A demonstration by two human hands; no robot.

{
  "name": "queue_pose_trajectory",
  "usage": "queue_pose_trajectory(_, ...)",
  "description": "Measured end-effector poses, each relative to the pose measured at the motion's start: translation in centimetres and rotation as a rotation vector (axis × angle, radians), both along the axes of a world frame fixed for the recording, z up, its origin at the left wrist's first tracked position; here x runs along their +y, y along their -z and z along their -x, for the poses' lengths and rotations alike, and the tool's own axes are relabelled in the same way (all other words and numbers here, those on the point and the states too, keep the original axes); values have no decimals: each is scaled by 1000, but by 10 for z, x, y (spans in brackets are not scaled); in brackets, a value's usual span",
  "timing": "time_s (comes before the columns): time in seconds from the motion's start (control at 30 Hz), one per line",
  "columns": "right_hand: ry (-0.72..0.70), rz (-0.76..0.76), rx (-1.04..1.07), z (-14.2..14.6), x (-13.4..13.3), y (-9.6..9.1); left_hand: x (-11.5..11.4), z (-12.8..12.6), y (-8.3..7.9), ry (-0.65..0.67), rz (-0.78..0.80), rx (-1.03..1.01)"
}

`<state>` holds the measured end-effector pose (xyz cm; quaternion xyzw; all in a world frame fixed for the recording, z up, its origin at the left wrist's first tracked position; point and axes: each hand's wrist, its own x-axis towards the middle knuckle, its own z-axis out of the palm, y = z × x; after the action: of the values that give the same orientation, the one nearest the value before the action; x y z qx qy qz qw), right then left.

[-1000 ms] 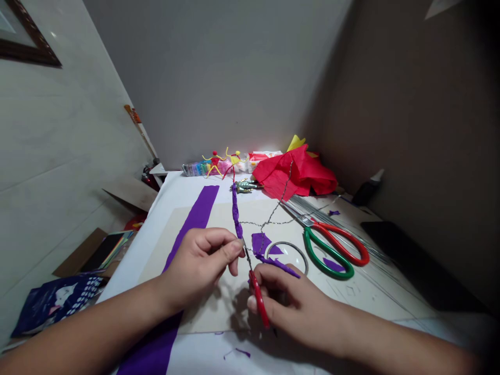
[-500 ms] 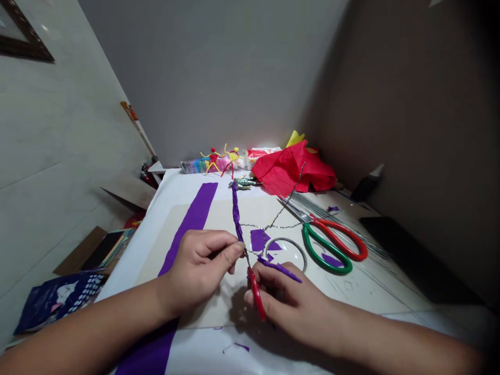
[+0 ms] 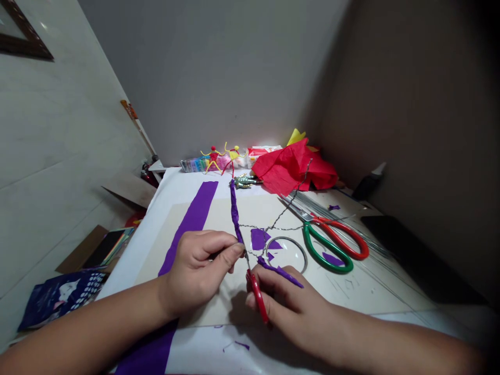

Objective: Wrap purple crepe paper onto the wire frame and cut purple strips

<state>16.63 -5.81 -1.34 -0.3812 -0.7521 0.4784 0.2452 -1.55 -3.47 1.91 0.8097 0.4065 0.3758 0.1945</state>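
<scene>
The wire stem (image 3: 235, 213) is wrapped in deep purple paper, the same purple as the long strip (image 3: 191, 224) lying across the pale beige card (image 3: 250, 208) and the white sheet (image 3: 167, 192). The small scissors (image 3: 258, 297) have red handles, and the big scissors (image 3: 326, 245) have one red handle and one green (both glossy, with grey blades). Farther back sits a heap of red tissue (image 3: 289, 169) with a yellow scrap (image 3: 296, 137), beside a little figure in red and yellow (image 3: 213, 159). At the left, a navy bag (image 3: 62, 299) carries a white cat and white dots, below a plain grey wall (image 3: 211, 78)
</scene>
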Motion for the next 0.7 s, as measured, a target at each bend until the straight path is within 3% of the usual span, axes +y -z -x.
queue_pose_trajectory(0.33,-77,171,52,-3,4,-9,0,1,2,53,-57,-10)
queue_pose_trajectory(0.53,-21,87,-14,-3,4,-8,-1,0,2,59,-86,-54)
queue_pose_trajectory(0.7,-11,93,52,-2,1,-8,-1,0,3,58,-82,-75)
